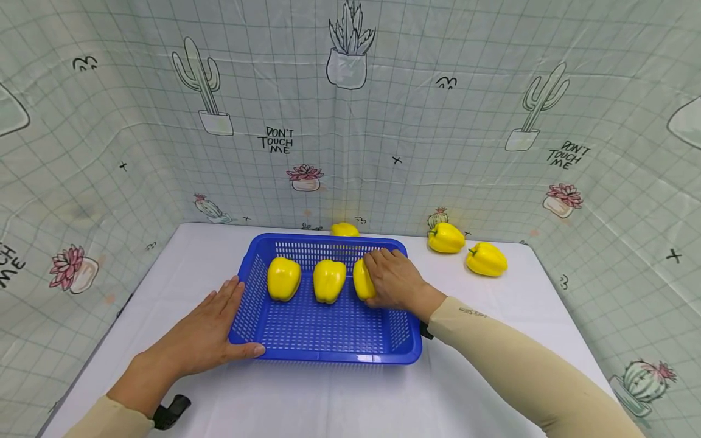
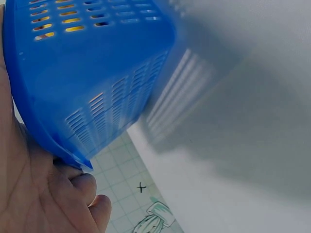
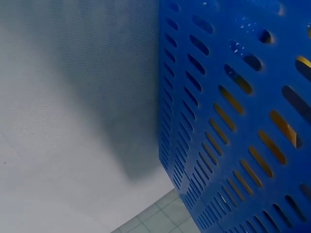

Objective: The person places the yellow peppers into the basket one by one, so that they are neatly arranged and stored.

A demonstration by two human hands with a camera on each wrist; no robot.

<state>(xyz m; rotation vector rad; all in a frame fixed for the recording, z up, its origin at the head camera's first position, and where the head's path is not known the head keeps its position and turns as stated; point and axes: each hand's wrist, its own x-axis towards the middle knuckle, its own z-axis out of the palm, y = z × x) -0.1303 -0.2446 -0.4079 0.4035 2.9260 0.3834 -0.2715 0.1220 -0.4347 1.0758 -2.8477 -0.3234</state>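
A blue perforated basket (image 1: pixel 320 359) stands on the white table. Inside it, a yellow bell pepper (image 1: pixel 284 278) sits on the left and another yellow bell pepper (image 1: pixel 329 281) in the middle. My right hand (image 1: pixel 397 281) reaches over the right rim and grips a third yellow bell pepper (image 1: pixel 362 280); its fingers hide part of it. At the basket's left side, my left hand (image 1: pixel 205 331) rests against the rim with fingers extended, its thumb on the front edge. The left wrist view shows the left palm (image 2: pixel 43 194) beside the basket wall (image 2: pixel 97 63). Only the basket's slotted side (image 3: pixel 218 136) fills the right wrist view.
Behind the basket lies a yellow bell pepper (image 1: pixel 345 229), partly hidden by the back rim. Two more bell peppers lie at the back right, one pepper (image 1: pixel 446 238) farther back than the other pepper (image 1: pixel 486 260). A patterned grid curtain (image 1: pixel 350 121) encloses the table (image 1: pixel 328 401).
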